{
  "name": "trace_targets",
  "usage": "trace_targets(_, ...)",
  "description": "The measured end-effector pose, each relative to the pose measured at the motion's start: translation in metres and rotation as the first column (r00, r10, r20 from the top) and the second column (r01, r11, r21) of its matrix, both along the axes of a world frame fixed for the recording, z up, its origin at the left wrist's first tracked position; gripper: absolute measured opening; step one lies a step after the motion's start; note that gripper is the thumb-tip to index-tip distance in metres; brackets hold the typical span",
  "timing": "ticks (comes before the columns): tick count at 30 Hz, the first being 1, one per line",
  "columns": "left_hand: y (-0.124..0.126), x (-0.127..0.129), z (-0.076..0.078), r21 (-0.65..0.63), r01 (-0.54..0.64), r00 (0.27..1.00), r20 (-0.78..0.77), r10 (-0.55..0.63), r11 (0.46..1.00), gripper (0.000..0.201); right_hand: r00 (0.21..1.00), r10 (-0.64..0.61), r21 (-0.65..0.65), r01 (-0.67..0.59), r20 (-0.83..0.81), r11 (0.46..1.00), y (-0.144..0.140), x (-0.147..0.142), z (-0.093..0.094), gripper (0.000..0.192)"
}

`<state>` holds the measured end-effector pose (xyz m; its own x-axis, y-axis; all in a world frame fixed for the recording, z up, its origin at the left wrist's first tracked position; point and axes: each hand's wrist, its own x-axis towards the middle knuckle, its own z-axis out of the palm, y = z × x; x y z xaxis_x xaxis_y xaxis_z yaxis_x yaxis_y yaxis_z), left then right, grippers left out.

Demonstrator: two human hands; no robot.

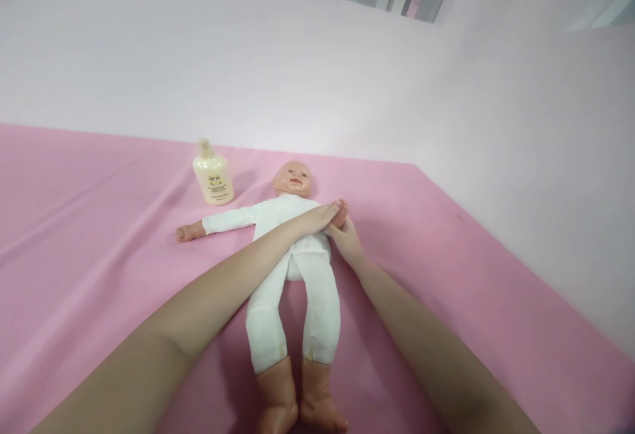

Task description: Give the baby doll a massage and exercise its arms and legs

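A baby doll (292,268) in a white one-piece lies on its back on the pink sheet (99,235), head toward the far wall, bare feet toward me. One doll arm stretches out to the left. My left hand (320,217) reaches across the doll's chest with fingers straight, lying over the doll's other arm. My right hand (347,239) holds that arm from below, near the doll's small hand. Both my hands meet there at the doll's right-side arm.
A cream lotion bottle (213,176) with a pump top stands upright on the sheet, left of the doll's head. Pale pink walls (520,156) close in behind and on the right, along the sheet's edges.
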<state>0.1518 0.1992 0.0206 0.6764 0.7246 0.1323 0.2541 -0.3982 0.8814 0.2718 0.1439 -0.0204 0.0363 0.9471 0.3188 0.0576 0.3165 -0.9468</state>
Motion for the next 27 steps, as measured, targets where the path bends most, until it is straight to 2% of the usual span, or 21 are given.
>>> trace_targets(8,-0.014,-0.003,0.017,0.019,0.004,1.000,-0.020,-0.004,1.000,0.067,0.999,-0.033,0.034,0.033,0.002,0.999,0.003,0.000,-0.001,0.069)
trace_targets(19,0.002,0.004,-0.002,0.032,0.007,0.999,0.054,-0.008,0.999,0.064,0.999,-0.039,0.015,0.039,0.001,0.999,0.001,-0.001,0.000,0.057)
trace_targets(27,0.003,0.002,-0.002,0.009,-0.015,1.000,0.024,0.014,1.000,0.059,0.999,-0.035,0.048,0.036,-0.015,0.998,0.004,0.001,-0.005,0.054)
